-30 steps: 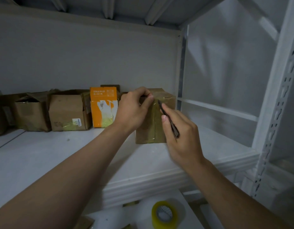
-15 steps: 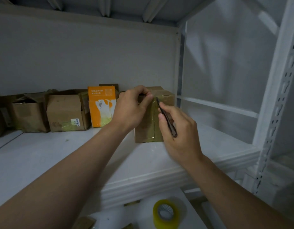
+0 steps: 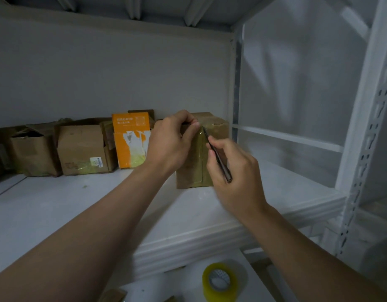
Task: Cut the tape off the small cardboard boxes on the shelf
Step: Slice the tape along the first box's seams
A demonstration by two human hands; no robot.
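Observation:
A small taped cardboard box (image 3: 193, 168) stands on the white shelf (image 3: 101, 203), right of centre. My left hand (image 3: 169, 143) grips its upper left corner, fingers curled over the top edge. My right hand (image 3: 234, 171) holds a thin dark cutter (image 3: 217, 156) like a pen. The cutter's tip touches the glossy tape strip (image 3: 201, 158) near the box's top front edge. The strip runs down the box's front face.
Two opened cardboard boxes (image 3: 83, 149) (image 3: 32, 153) and an orange carton (image 3: 131, 140) line the back wall at left. A yellow tape roll (image 3: 219, 282) lies on a lower surface below the shelf. White perforated uprights (image 3: 371, 149) stand at right.
My right hand has shifted a little, with the cutter tip staying at the top of the tape strip. The left hand keeps its grip on the box.

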